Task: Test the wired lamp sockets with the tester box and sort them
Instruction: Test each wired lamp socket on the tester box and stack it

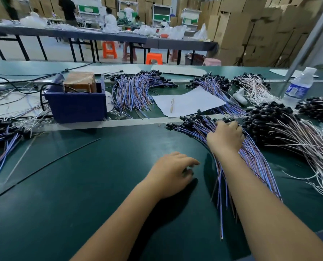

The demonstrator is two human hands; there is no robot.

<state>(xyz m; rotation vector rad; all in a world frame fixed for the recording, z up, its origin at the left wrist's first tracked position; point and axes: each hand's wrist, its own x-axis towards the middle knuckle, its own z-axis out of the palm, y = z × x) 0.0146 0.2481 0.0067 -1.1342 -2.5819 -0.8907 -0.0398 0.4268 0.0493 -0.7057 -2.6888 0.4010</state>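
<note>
Reaching into a fanned pile of wired lamp sockets [204, 127], the right hand [225, 135] curls its fingers over the black socket heads at the pile's far end; whether it grips any cannot be told. These sockets carry thin blue and purple wires that sweep toward the person. The left hand [173, 173] hovers just above the green desk [81, 185], fingers loosely bent, holding nothing. A blue tester box [76, 99] sits at left beyond a metal strip, with more socket bundles around it, a white paper sheet [187, 101] and a water bottle [298, 87]. Behind stand long tables, orange stools and stacked cardboard boxes.
</note>
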